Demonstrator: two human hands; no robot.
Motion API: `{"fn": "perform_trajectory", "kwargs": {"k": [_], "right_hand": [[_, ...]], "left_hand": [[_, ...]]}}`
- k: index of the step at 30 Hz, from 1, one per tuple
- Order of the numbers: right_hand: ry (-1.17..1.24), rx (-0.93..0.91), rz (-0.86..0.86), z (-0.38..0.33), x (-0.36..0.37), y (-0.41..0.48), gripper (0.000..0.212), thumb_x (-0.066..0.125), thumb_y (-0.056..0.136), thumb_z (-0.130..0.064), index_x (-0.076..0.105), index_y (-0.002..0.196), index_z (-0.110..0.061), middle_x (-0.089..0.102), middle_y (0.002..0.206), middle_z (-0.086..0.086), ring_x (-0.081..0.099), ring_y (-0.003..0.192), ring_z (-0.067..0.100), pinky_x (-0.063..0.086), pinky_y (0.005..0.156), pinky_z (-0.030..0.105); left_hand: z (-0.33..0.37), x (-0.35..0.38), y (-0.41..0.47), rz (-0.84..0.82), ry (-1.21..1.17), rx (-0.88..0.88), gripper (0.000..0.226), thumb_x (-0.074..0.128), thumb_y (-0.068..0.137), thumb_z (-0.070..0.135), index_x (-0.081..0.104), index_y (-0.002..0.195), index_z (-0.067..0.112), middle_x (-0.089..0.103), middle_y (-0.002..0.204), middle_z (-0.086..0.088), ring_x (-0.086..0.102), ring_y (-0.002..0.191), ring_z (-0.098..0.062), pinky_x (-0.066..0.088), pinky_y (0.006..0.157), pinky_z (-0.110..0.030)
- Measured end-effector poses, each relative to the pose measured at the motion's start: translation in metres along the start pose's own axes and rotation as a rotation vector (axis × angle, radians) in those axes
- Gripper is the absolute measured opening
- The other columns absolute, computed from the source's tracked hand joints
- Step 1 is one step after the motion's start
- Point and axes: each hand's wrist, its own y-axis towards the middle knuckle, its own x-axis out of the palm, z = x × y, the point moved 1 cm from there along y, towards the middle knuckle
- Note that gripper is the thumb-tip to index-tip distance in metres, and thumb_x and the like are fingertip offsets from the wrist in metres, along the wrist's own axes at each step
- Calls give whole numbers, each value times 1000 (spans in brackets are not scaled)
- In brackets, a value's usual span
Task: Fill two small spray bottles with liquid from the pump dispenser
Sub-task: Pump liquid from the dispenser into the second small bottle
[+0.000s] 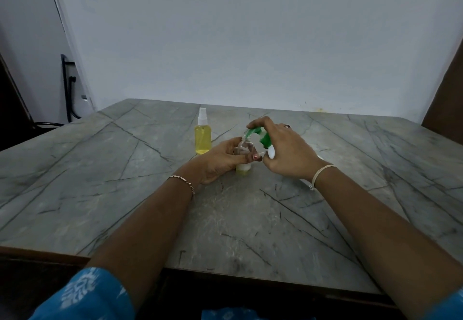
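Our left hand (220,162) grips the clear, nearly empty bottle (246,148); our right hand (288,152) clasps the green-headed dispenser (263,139), its seemingly white body mostly hidden.

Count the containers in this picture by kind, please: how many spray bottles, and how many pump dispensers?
Spray bottles: 2 (the capped spray bottle, full of yellow liquid; the open spray bottle, gripped by the left hand)
Pump dispensers: 1 (the pump dispenser with a green top, held by the right hand)
Total: 3
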Motion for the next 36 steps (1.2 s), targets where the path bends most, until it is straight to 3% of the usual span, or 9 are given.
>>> {"fn": "perform_trajectory", "kwargs": {"k": [7,12,19,23,27,32,36], "right_hand": [[0,-1,2,-1,2,2,63,66,74,-16,37,128,-33,60,120,-5,55,94,17,51,83,43],[-116,-15,-57,1,-1,-3,83,63,74,-18,25,143,-44,62,105,3,55,92,22,49,80,37],[-73,-7,-29,0,2,3,62,62,75,-17,35,126,-39,61,117,0,57,101,23,50,87,48],[-73,-15,-1,-3,4,5,57,63,75,-16,37,123,-34,61,118,0,56,103,24,50,87,50],[-114,-7,-26,-2,1,1,67,63,74,-21,32,131,-40,61,111,2,57,99,24,49,87,48],[-147,6,-52,-2,-2,-2,80,66,73,-18,27,139,-44,61,110,1,56,101,24,50,87,45],[-89,15,-58,-1,0,0,73,65,73,-18,32,133,-41,60,119,-2,58,99,20,49,89,47]], "left_hand": [[-2,-1,2,-6,-10,3,34,71,81,10,60,113,15,69,110,-5,62,109,-17,44,106,-38],[-3,-2,2,11,-7,-17,60,81,70,20,54,123,8,69,106,-1,61,111,-17,44,106,-36],[0,0,1,-6,6,-14,29,69,83,7,60,109,17,69,102,0,62,104,-14,47,102,-31],[-3,-3,3,-7,-6,-8,31,70,82,9,60,110,17,69,105,-2,61,108,-18,45,105,-36],[-2,-1,1,-6,-2,3,30,71,81,11,59,108,16,67,102,-2,61,103,-15,46,102,-34],[-3,-3,2,9,18,-16,71,80,67,25,51,129,7,67,114,-7,60,115,-21,43,107,-39],[-3,-3,4,10,9,-29,66,82,70,22,53,127,9,68,112,-6,61,114,-20,44,107,-38]]}}
